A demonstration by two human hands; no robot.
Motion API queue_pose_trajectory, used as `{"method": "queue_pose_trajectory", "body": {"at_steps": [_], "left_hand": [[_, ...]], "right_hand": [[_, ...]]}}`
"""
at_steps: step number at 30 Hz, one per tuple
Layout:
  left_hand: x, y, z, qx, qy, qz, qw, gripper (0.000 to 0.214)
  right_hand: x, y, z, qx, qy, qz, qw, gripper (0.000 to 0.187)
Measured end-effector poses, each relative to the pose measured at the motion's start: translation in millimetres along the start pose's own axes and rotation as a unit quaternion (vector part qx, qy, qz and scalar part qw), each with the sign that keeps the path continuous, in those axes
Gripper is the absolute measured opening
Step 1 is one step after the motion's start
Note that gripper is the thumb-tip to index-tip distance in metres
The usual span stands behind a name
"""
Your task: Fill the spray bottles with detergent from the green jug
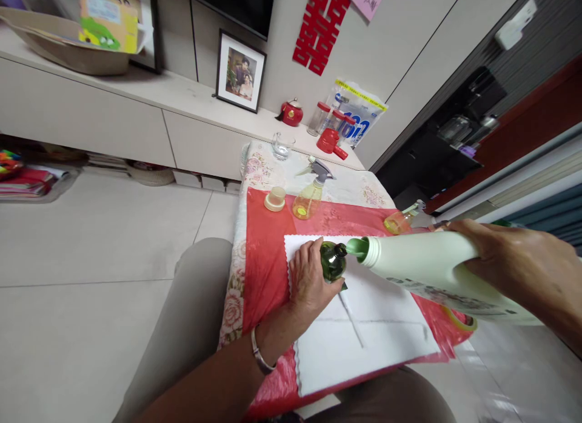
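Note:
My left hand (310, 279) is wrapped round a small dark green bottle (333, 261) that stands on a white cloth (364, 326). In my right hand (513, 265) I grip a large pale green jug (427, 270), tipped almost level. Its green spout (357, 247) sits right at the small bottle's open neck. A thin white tube (352, 320) lies on the cloth just below the bottle.
On the red table cover (264, 253) stand a yellow spray bottle (310, 196), a pale cap (275, 199), an orange spray bottle (402, 220) and a glass cup (282, 147). Beyond, a low cabinet holds a framed photo (240, 71), red pots and jars. My knees flank the table.

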State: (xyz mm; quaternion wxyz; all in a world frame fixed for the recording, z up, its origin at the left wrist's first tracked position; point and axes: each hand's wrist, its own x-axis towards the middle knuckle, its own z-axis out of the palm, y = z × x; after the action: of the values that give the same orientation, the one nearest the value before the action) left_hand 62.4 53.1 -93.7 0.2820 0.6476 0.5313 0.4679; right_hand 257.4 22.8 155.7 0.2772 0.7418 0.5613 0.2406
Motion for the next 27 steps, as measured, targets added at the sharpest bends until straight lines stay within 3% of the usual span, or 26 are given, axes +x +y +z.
{"method": "queue_pose_trajectory", "body": {"at_steps": [27], "left_hand": [[0.3, 0.0, -0.2, 0.009, -0.002, 0.001, 1.000, 0.089]], "right_hand": [[-0.3, 1.3, -0.7, -0.002, -0.010, -0.002, 1.000, 0.048]]}}
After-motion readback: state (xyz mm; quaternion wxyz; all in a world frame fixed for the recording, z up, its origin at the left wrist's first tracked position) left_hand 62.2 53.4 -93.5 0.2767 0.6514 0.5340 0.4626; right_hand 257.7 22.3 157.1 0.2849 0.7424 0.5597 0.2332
